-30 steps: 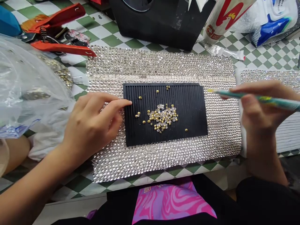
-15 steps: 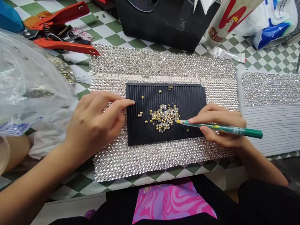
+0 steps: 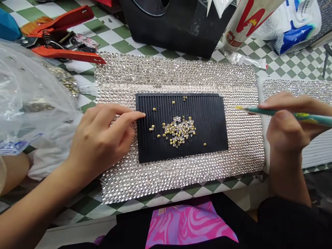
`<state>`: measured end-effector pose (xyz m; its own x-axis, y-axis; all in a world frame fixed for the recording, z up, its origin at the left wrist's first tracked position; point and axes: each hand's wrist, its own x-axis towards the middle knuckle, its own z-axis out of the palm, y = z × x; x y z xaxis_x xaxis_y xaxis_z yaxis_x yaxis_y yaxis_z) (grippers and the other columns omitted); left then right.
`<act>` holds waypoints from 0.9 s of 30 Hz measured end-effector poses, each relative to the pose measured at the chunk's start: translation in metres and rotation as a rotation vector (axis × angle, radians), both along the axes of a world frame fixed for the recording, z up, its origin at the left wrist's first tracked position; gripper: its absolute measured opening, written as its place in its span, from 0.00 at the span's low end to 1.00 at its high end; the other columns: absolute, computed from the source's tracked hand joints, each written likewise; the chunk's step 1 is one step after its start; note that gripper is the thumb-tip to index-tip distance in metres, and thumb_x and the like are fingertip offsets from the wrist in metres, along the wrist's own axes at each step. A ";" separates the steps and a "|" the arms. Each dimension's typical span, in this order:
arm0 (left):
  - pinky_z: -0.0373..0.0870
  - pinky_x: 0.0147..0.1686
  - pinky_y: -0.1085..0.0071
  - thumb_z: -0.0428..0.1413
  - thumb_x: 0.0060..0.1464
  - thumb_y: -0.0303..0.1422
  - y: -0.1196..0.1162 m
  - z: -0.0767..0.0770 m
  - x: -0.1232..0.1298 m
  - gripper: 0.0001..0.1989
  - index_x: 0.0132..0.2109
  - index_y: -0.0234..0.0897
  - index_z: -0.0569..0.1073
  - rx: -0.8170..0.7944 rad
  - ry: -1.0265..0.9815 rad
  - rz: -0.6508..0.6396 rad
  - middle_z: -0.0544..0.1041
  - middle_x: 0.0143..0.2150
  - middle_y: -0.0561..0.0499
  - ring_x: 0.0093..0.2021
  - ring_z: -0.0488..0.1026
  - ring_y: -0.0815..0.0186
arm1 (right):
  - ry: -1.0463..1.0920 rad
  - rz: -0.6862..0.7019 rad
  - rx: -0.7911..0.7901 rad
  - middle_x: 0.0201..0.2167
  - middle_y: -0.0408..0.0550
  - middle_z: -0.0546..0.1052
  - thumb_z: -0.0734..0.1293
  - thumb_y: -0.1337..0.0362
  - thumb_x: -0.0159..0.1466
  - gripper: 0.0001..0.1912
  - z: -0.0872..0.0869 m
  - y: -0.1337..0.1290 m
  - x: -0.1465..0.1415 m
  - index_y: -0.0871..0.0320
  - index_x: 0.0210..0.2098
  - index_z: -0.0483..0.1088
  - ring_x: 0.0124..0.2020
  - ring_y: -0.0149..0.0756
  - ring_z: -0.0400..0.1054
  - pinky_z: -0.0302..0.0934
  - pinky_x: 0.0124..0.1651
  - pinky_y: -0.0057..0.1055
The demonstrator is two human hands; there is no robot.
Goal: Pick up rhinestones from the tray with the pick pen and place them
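My right hand (image 3: 290, 124) pinches a green pen with a yellow tip (image 3: 269, 111), a rhinestone picker by its look. It hovers right of the black tray, above the edge of a rhinestone sheet (image 3: 243, 138); whether a stone sticks to the tip is too small to tell. The grooved black tray (image 3: 210, 121) lies on that glittering sheet. A heap of loose rhinestones (image 3: 178, 130), clear and gold-backed, sits mid-tray, with several strays around it. My left hand (image 3: 103, 131) rests at the tray's left edge, index fingertip touching it, other fingers loosely bent, holding nothing visible.
Red-handled pliers (image 3: 64, 34) and a clear plastic bag (image 3: 33, 100) lie on the left. A black box (image 3: 171, 31), a paper cup (image 3: 246, 24) and a wipes pack (image 3: 295, 27) stand behind. At right lies a second, partly stoned sheet (image 3: 316, 152) with white lines.
My right hand has lifted the pen off the heap and moved right, beyond the tray. My left hand stays at the tray's edge. The whole view has shifted slightly.
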<state>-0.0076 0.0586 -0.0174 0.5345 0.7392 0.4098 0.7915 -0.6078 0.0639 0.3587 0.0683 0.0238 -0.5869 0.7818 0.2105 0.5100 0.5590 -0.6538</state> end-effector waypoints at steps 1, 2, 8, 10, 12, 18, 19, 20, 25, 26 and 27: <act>0.68 0.46 0.66 0.50 0.62 0.23 0.000 0.000 0.000 0.13 0.52 0.38 0.70 -0.003 -0.003 0.002 0.71 0.43 0.50 0.43 0.69 0.62 | 0.001 -0.001 0.001 0.34 0.46 0.79 0.70 0.58 0.63 0.16 0.000 0.000 0.001 0.49 0.50 0.76 0.37 0.34 0.72 0.70 0.35 0.33; 0.67 0.46 0.66 0.50 0.62 0.23 0.000 0.000 0.000 0.14 0.52 0.38 0.70 -0.006 -0.005 0.003 0.71 0.43 0.50 0.43 0.69 0.62 | 0.002 -0.003 0.001 0.35 0.46 0.79 0.71 0.58 0.62 0.16 0.000 -0.001 -0.001 0.49 0.50 0.76 0.37 0.34 0.72 0.70 0.35 0.33; 0.68 0.45 0.65 0.50 0.62 0.23 0.001 0.002 0.002 0.13 0.51 0.37 0.71 -0.011 0.007 0.001 0.71 0.43 0.49 0.43 0.68 0.61 | 0.059 0.051 0.051 0.35 0.44 0.80 0.68 0.66 0.64 0.13 0.000 -0.008 -0.027 0.50 0.48 0.76 0.34 0.30 0.71 0.69 0.35 0.31; 0.68 0.45 0.65 0.50 0.62 0.23 0.000 0.003 0.002 0.13 0.51 0.36 0.71 -0.008 0.004 0.001 0.71 0.43 0.49 0.43 0.68 0.61 | 0.068 0.075 0.083 0.34 0.43 0.81 0.66 0.70 0.65 0.12 0.000 -0.010 -0.034 0.52 0.46 0.76 0.33 0.29 0.70 0.69 0.34 0.29; 0.68 0.45 0.65 0.50 0.62 0.23 0.000 0.003 0.002 0.13 0.51 0.36 0.71 -0.009 0.001 -0.001 0.71 0.43 0.49 0.43 0.68 0.61 | 0.051 0.082 0.101 0.34 0.44 0.81 0.65 0.71 0.65 0.12 0.001 -0.010 -0.038 0.54 0.45 0.76 0.33 0.29 0.70 0.69 0.34 0.28; 0.67 0.47 0.66 0.49 0.62 0.24 0.000 0.001 0.000 0.13 0.52 0.38 0.71 -0.014 0.000 0.008 0.71 0.43 0.50 0.43 0.68 0.63 | 0.046 0.086 0.098 0.33 0.43 0.81 0.66 0.71 0.65 0.11 0.000 -0.009 -0.037 0.54 0.44 0.76 0.32 0.28 0.69 0.67 0.31 0.26; 0.67 0.47 0.66 0.50 0.62 0.24 0.000 0.001 0.000 0.14 0.52 0.38 0.71 -0.012 0.001 0.009 0.71 0.43 0.50 0.43 0.68 0.63 | 0.057 0.076 0.096 0.32 0.43 0.81 0.66 0.71 0.64 0.11 0.000 -0.009 -0.037 0.54 0.44 0.76 0.31 0.28 0.69 0.67 0.31 0.27; 0.67 0.47 0.66 0.50 0.61 0.23 0.000 0.001 0.000 0.14 0.52 0.39 0.71 -0.010 0.003 0.007 0.71 0.43 0.50 0.43 0.69 0.63 | 0.068 0.064 0.095 0.32 0.43 0.80 0.66 0.71 0.64 0.11 -0.001 -0.009 -0.036 0.54 0.44 0.76 0.31 0.29 0.69 0.67 0.30 0.27; 0.68 0.45 0.65 0.51 0.60 0.22 0.001 0.002 0.001 0.14 0.51 0.37 0.71 0.009 0.011 -0.010 0.72 0.43 0.48 0.42 0.69 0.61 | 0.086 0.054 0.085 0.31 0.44 0.80 0.67 0.72 0.63 0.12 -0.002 -0.010 -0.035 0.54 0.43 0.76 0.30 0.30 0.68 0.67 0.30 0.29; 0.68 0.45 0.64 0.51 0.60 0.22 0.002 0.002 0.001 0.14 0.51 0.37 0.71 0.014 0.009 -0.011 0.72 0.43 0.48 0.42 0.69 0.61 | 0.085 0.056 0.085 0.31 0.43 0.80 0.67 0.72 0.63 0.12 -0.002 -0.009 -0.035 0.54 0.43 0.76 0.30 0.30 0.68 0.67 0.30 0.29; 0.68 0.45 0.64 0.51 0.60 0.22 0.002 0.002 0.000 0.14 0.51 0.37 0.71 0.011 0.012 -0.008 0.72 0.43 0.48 0.42 0.69 0.61 | 0.083 0.058 0.088 0.31 0.43 0.80 0.67 0.72 0.62 0.12 -0.002 -0.009 -0.036 0.54 0.43 0.76 0.30 0.30 0.68 0.67 0.30 0.29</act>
